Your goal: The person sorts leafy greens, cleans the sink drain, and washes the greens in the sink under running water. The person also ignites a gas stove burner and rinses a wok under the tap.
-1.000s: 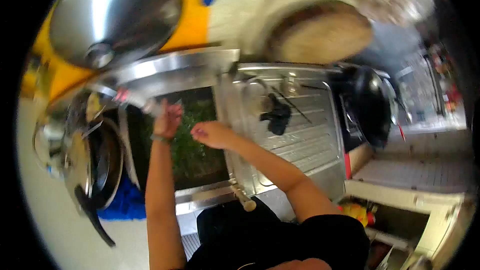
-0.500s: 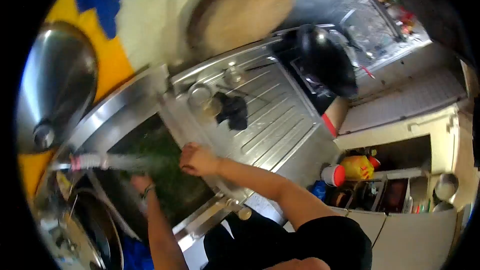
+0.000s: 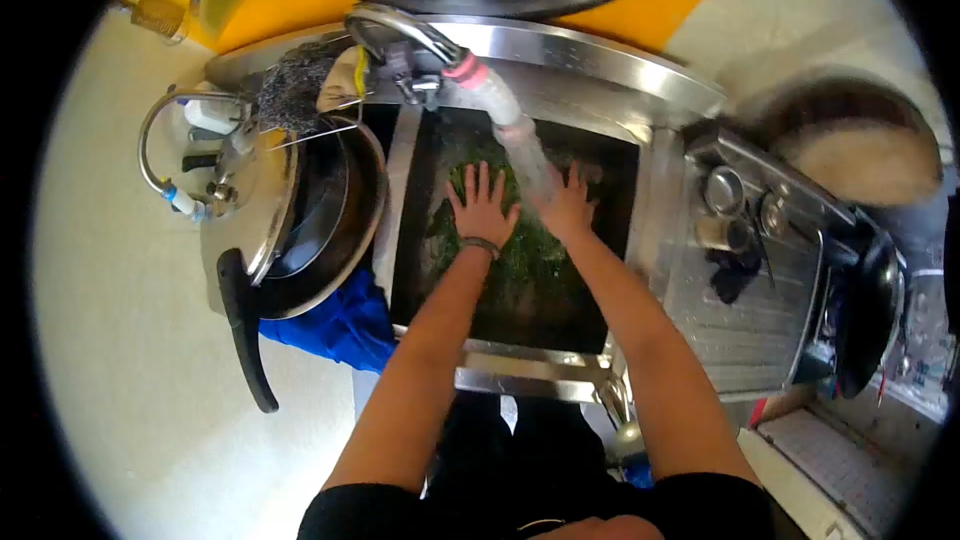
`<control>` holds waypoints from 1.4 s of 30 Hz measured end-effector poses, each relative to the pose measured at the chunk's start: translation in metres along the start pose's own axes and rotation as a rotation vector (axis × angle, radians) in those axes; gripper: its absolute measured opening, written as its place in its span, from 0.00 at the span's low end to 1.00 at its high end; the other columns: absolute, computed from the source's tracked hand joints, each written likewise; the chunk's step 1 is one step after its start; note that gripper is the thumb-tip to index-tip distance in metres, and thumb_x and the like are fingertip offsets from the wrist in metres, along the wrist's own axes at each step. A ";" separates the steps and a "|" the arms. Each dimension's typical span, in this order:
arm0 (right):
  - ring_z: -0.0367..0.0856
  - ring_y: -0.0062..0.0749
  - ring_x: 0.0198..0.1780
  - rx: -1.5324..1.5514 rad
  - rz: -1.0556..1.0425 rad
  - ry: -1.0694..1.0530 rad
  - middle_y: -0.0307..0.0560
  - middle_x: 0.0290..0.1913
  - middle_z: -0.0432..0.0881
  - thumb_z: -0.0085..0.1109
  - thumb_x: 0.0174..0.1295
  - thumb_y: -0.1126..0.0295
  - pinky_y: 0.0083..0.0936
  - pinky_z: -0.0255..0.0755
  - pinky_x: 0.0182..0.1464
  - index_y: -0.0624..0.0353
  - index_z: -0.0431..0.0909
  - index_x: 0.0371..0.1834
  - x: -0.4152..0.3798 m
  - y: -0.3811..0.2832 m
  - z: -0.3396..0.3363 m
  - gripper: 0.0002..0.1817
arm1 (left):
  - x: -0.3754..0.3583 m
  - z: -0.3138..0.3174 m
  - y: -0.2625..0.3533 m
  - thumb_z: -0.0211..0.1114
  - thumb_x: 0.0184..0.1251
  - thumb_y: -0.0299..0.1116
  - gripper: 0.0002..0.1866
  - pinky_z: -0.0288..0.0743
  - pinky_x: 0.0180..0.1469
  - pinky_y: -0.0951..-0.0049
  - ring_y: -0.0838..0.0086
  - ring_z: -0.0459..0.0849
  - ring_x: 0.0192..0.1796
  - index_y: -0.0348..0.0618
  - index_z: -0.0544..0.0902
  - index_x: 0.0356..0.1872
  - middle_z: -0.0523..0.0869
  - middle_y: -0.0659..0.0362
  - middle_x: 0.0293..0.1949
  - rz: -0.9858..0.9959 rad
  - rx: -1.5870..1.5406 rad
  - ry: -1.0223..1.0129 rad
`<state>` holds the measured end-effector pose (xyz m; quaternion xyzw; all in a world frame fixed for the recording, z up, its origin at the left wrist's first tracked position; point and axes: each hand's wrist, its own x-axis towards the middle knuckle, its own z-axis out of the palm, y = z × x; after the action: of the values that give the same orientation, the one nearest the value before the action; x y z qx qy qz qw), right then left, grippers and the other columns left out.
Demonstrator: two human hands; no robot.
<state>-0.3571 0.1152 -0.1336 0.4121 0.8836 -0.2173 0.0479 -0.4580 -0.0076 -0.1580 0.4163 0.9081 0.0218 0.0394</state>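
Washing leafy greens (image 3: 520,255) in sink basin (image 3: 610,155), both hands working. Left hand (image 3: 482,208) lying flat on greens, fingers (image 3: 470,178) spread wide, gripping nothing. Right hand (image 3: 566,208) likewise splayed wide and pressing down, holding nothing. Greens sitting directly beneath both palms, filling the basin from ahead of the fingertips back toward the wrists. Water falling from hose end (image 3: 505,115) of faucet (image 3: 400,35), landing between the two hands, just ahead of the right fingers.

Recommended practice, by judgement only: keeping fingers spread for broad contact; pressing lightly to avoid bruising leaves; moving greens under the stream rather than away from it; lifting and turning layers so grit settles below; keeping wrists clear of the hose to avoid splashing.

Sitting left of the left fingers: black pan (image 3: 300,240) with long handle. Lying right of the right fingers: ribbed drainboard (image 3: 760,330) carrying small metal cups (image 3: 725,190) and dark cloth (image 3: 732,275).
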 end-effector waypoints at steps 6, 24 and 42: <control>0.46 0.57 0.71 -0.020 -0.049 0.054 0.55 0.71 0.51 0.50 0.56 0.41 0.65 0.44 0.65 0.42 0.61 0.67 0.029 0.013 0.082 0.36 | 0.020 -0.002 0.002 0.47 0.55 0.69 0.42 0.26 0.68 0.37 0.58 0.38 0.74 0.59 0.57 0.69 0.44 0.54 0.73 -0.070 0.089 -0.478; 0.57 0.52 0.67 0.643 0.714 -0.227 0.63 0.68 0.55 0.63 0.51 0.45 0.41 0.55 0.66 0.71 0.51 0.67 -0.035 0.055 0.026 0.50 | -0.060 0.023 -0.055 0.65 0.53 0.46 0.34 0.63 0.62 0.58 0.53 0.67 0.64 0.37 0.68 0.59 0.69 0.44 0.61 -1.135 -0.711 -0.364; 0.76 0.56 0.49 0.489 0.502 0.008 0.66 0.53 0.73 0.61 0.55 0.55 0.42 0.70 0.49 0.70 0.59 0.62 -0.028 0.052 0.061 0.39 | -0.071 0.096 -0.035 0.63 0.56 0.47 0.24 0.75 0.42 0.59 0.54 0.82 0.41 0.30 0.79 0.40 0.83 0.42 0.36 -1.102 -0.776 -0.213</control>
<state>-0.3059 0.0992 -0.1989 0.6167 0.6767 -0.4022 -0.0038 -0.4297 -0.0834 -0.2522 -0.1512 0.9051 0.2818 0.2803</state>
